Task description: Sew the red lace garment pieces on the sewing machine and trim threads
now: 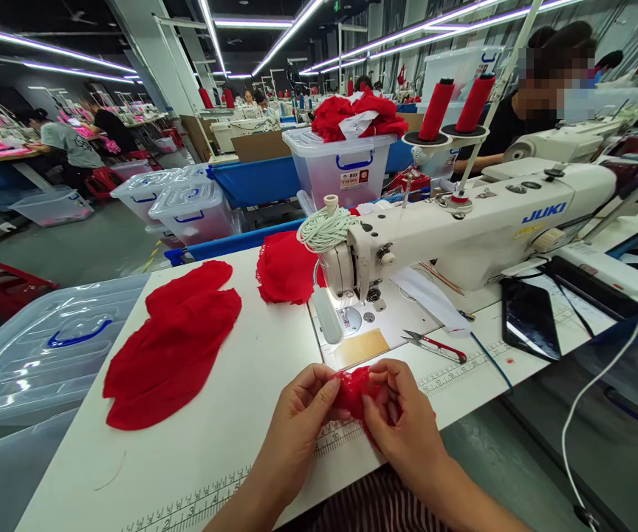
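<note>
Near the front edge of the sewing table [275, 347], a small bunched piece of red fabric [354, 390] is held up between both hands. My left hand [306, 414] pinches its left side with thumb and fingers. My right hand [402, 414] grips the right side, and part of the cloth hangs beneath it. Just beyond stands a white sewing machine [441, 214], its needle area lit. Red-handled thread snips [435, 347] lie right of the hands. Flat red fabric pieces [172, 355] are stacked at the left, with another red piece [286, 267] beside the machine head.
A black phone [529, 318] rests on the table's right. Red thread cones [437, 109] stand above the machine. Behind is a clear plastic box [335, 166] topped with red cloth. A lidded bin [64, 340] borders the left side. A white cable [579, 414] hangs right. A co-worker [518, 111] sits behind.
</note>
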Demonstrator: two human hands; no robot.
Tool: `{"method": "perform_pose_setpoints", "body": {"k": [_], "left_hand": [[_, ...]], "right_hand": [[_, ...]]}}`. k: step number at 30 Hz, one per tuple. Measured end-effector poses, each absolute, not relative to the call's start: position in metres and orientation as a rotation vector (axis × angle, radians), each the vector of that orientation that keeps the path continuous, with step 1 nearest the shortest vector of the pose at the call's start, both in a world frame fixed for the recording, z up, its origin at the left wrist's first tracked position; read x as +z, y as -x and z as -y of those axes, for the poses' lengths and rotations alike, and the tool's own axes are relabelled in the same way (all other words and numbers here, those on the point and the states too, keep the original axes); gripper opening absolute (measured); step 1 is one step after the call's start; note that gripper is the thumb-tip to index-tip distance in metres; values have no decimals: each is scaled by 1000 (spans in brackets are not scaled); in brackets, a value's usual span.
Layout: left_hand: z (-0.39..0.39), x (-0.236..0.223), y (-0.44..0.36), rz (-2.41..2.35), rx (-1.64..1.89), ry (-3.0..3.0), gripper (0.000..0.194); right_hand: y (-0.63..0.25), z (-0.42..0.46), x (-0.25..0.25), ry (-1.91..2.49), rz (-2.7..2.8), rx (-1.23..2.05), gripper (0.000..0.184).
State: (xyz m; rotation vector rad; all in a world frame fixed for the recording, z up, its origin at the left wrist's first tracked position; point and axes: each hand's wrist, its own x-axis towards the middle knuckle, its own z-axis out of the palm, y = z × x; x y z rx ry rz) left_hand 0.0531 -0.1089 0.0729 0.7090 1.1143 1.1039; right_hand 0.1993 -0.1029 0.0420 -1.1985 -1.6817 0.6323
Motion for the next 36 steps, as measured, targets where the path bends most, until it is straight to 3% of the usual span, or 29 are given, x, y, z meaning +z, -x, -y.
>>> {"method": "perform_pose_setpoints", "body": {"k": [3,6,10,13,21,27,31,36], "left_hand": [[111,76,-53,-1156,1059,-918,22],[114,78,-52,-1221,1075,-1176,16],[118,74,-51,-1212,1204,-1545,9],[118,69,-50,-1184,1323,-1758,15],[111,58,-51,-1352,1234,-1817,24],[114,71,-54,-1358,1254,-1523,15],[119,80,-61,-1120,1225,-1198,13],[113,80,-61,-1083,1107,-989,16]], "right_hand": [[-203,100,46,1233,1814,391,39],[-208,92,56,1212,1898,260,37],[-213,85,64,1097,1987,630,27],[-212,85,61,1066,1861,892,28],[-206,93,58,996,1655,930,27],[-204,93,55,1087,1641,951,28],[-206,90,52,1062,1606,754,18],[-222,81,61,884,1708,245,26]]}}
